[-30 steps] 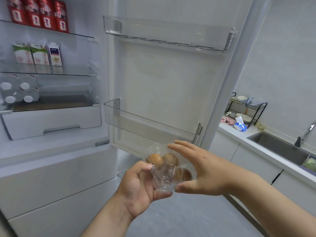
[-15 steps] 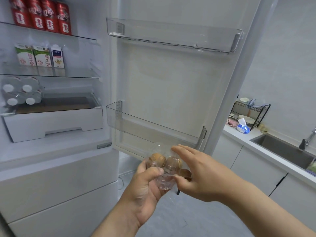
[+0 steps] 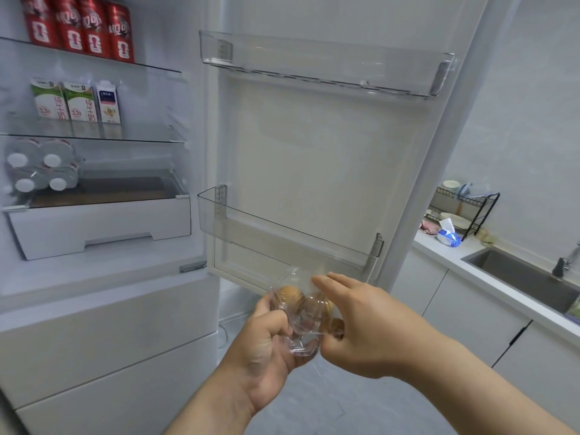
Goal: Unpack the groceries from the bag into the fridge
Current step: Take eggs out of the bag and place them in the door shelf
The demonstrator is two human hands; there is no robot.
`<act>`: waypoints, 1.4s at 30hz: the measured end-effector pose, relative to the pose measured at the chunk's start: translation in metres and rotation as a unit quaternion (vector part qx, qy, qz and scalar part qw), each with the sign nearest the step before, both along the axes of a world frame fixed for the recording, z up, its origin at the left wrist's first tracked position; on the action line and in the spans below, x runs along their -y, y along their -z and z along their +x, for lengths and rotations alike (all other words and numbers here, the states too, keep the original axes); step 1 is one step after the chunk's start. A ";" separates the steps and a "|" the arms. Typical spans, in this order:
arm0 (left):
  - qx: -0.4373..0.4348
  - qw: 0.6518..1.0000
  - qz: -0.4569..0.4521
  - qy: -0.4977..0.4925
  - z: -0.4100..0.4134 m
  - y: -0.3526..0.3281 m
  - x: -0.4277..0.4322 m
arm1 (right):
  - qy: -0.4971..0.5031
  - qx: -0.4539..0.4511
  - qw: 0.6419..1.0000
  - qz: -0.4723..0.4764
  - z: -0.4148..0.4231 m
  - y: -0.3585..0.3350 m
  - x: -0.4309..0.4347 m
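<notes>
1. Left hand (image 3: pixel 266 340) grips the clear egg carton (image 3: pixel 301 312) from beneath; right hand (image 3: pixel 364 328) pinches its other side. The carton is just below the lower door bin (image 3: pixel 282 237).
2. Risk: squeezing flexes the thin shell and the lid pops.
3. Carton holds brown eggs (image 3: pixel 287 293), count unclear.
4. Left of the bin, shelves: bottles (image 3: pixel 40 167), milk cartons (image 3: pixel 78 102), red cans (image 3: pixel 81 26).

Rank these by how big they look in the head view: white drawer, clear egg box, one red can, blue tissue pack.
1. white drawer
2. clear egg box, enlarged by nearness to the camera
3. red can
4. blue tissue pack, far off
</notes>
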State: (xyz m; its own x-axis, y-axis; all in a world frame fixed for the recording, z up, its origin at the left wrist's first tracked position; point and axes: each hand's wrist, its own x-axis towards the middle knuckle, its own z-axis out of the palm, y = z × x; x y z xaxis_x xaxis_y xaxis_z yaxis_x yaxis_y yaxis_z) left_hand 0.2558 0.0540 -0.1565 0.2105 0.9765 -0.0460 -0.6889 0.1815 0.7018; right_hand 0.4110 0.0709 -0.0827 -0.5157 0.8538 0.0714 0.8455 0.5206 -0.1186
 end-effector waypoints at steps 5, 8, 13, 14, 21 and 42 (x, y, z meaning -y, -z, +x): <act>-0.005 1.000 -0.005 0.013 0.000 0.000 0.000 | -0.007 0.003 1.000 0.007 0.002 0.001 -0.001; -0.009 1.000 -0.004 -0.002 0.000 0.000 0.001 | -0.025 0.014 0.999 -0.029 0.005 -0.005 -0.004; -0.068 0.996 -0.018 -0.048 0.009 0.004 0.000 | -0.005 0.011 0.998 -0.059 -0.007 -0.009 -0.009; -0.075 0.996 -0.019 -0.054 0.011 0.004 0.000 | -0.004 0.020 0.998 -0.058 -0.012 -0.009 -0.010; -0.096 0.993 -0.022 -0.058 0.015 0.003 0.004 | -0.002 0.065 0.994 -0.084 -0.017 -0.009 -0.016; -0.029 0.995 -0.031 -0.094 0.014 -0.005 0.001 | -0.032 0.033 0.999 0.010 -0.021 0.002 -0.009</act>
State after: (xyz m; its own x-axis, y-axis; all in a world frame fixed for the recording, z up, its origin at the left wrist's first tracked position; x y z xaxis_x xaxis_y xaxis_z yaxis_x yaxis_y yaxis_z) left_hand 0.2693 0.0526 -0.1513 0.0191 0.9933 -0.1143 -0.6731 0.0973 0.7331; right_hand 0.3895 0.0799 -0.0847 -0.5728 0.8181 0.0510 0.8165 0.5750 -0.0524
